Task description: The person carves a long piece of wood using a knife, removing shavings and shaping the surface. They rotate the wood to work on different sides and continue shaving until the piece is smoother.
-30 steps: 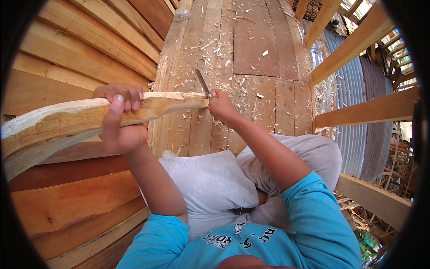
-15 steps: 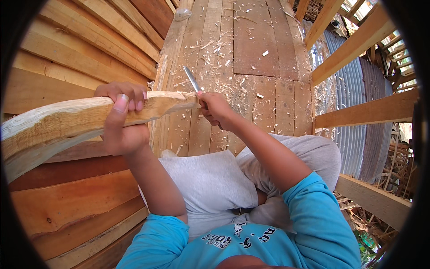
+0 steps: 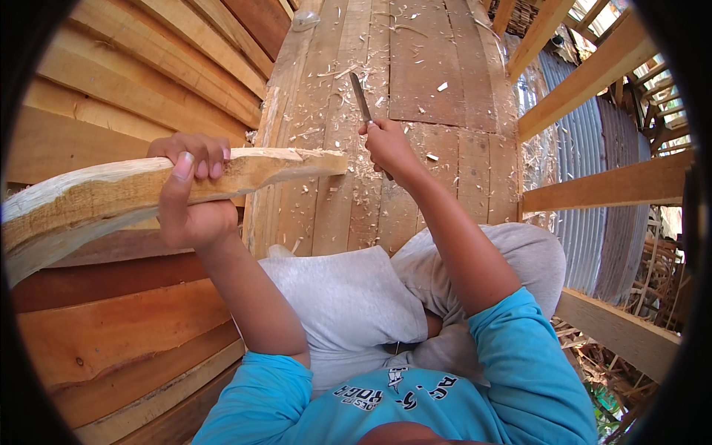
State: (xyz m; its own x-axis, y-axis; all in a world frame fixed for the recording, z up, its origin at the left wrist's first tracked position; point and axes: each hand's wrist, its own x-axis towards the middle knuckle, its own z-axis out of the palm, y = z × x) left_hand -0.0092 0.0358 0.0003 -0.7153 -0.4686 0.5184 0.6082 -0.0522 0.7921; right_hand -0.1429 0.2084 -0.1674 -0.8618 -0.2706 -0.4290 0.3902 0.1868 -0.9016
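My left hand [image 3: 191,191] is wrapped round a long, curved, pale piece of wood [image 3: 89,200] whose thick part runs out of view at the left. Its right end narrows to a whittled tip over the floor. In my right hand [image 3: 391,150] is a knife [image 3: 360,96], its blade pointing up and away from me, the handle mostly hidden in my fist. The blade is clear of the wood, a little to the right of its tip.
Wood shavings [image 3: 356,178] are scattered across the plank floor [image 3: 437,67]. Stacked boards [image 3: 148,67] line the left side. At the right stand wooden rails [image 3: 608,178] with corrugated metal sheets [image 3: 575,141] beyond. A small clear object [image 3: 305,21] lies at the far end.
My right hand with the knife has moved right and away from the wood's tip, which the blade was beside before. The wood and my left hand have shifted slightly.
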